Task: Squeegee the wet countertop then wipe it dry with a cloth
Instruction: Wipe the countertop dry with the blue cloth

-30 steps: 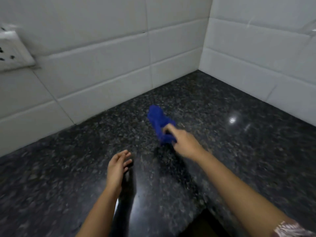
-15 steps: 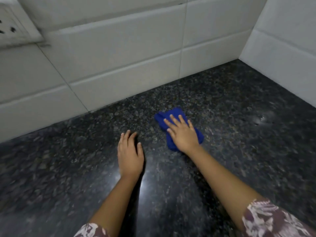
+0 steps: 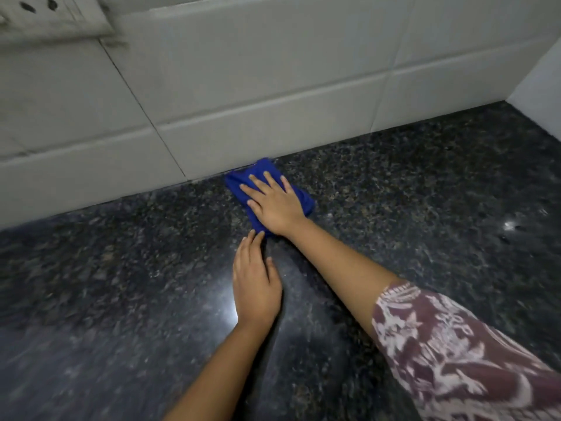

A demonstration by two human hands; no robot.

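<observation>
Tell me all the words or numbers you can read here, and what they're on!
There are none to read.
The blue cloth under the right hand is plain.
The wall socket, white tiles and dark countertop carry no writing.
The sleeve has only a pale pattern, no letters.

maroon sleeve [image 3: 449, 354] with pale floral print

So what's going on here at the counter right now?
A person is wiping a dark speckled countertop with a folded blue cloth. The right hand presses flat on the cloth, which sits at the back edge where the counter meets the white tiled wall. The left hand rests flat on the counter just in front of it. No squeegee is in view.
</observation>
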